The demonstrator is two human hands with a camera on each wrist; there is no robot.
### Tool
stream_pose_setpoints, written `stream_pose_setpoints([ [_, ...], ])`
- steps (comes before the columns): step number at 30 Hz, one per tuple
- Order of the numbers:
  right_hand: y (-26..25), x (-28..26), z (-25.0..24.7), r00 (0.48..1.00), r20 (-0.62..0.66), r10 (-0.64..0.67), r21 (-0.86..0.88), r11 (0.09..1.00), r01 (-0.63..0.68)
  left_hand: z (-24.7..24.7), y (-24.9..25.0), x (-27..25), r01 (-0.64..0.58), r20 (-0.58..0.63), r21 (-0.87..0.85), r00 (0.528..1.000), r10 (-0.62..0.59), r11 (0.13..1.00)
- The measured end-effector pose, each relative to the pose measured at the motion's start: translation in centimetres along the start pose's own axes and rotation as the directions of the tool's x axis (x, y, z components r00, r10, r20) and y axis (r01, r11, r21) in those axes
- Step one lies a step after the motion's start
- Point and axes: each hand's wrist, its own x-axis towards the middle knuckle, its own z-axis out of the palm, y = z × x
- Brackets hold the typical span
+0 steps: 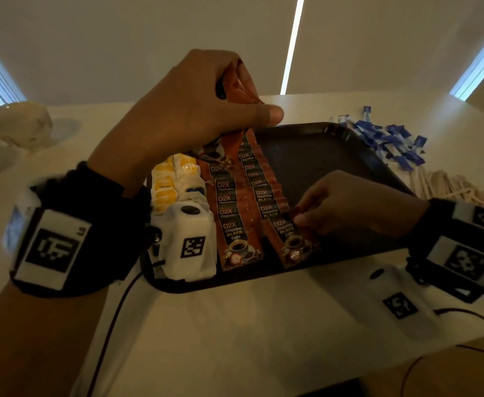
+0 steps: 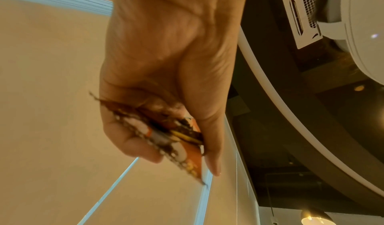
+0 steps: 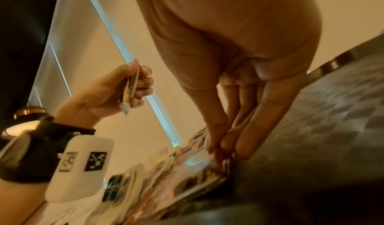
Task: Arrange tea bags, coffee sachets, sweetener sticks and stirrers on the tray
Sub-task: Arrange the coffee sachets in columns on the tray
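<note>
- Our left hand is raised above the dark tray, fingers and thumb curled round a bundle of coffee sachets.
- Our right hand pinches the upper corner of the nearest sachet in the right-hand row on the tray.
- We see 2 overlapping rows of sachets beside the tea bags.
- Blue sweetener sticks and wooden stirrers lie on the table, just beside the tray's right rim.

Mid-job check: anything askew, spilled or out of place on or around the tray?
On the tray, nothing stands out: tea bags and two overlapping rows of coffee sachets lie orderly. Beyond its right rim, sweetener sticks and stirrers sit in loose heaps on the table, not yet arranged.
</note>
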Motion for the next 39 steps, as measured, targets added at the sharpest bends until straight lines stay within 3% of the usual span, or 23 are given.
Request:
stream_pose_setpoints([
  [4, -0.4, 0.8, -0.2, 0.999, -0.005, 0.04, -0.052, 0.998, -0.04, -0.5, -0.5, 0.3, -0.009, -0.029, -0.006, 1.0, 0.009, 1.0],
  [19, -0.7, 2.5, 0.6, 0.994, -0.107, -0.029, -0.09, 0.996, 0.02, -1.5, -1.7, 0.9, 0.055, -0.016, -0.057, 0.998, -0.056, 0.997],
  [26, -1.0, 1.8, 0.4, 1.0, -0.005, 0.016, -0.18, 0.984, -0.017, -1.8, -1.9, 1.0, 0.056, -0.021, -0.044, 0.998, -0.057, 0.997],
  [39, -2.1, 3.5, -0.4, 0.999, -0.003, 0.036, -0.177, 0.984, -0.036, -2.0, -2.1, 1.2, 0.05, -0.017, -0.069, 0.999, -0.051, 0.996],
])
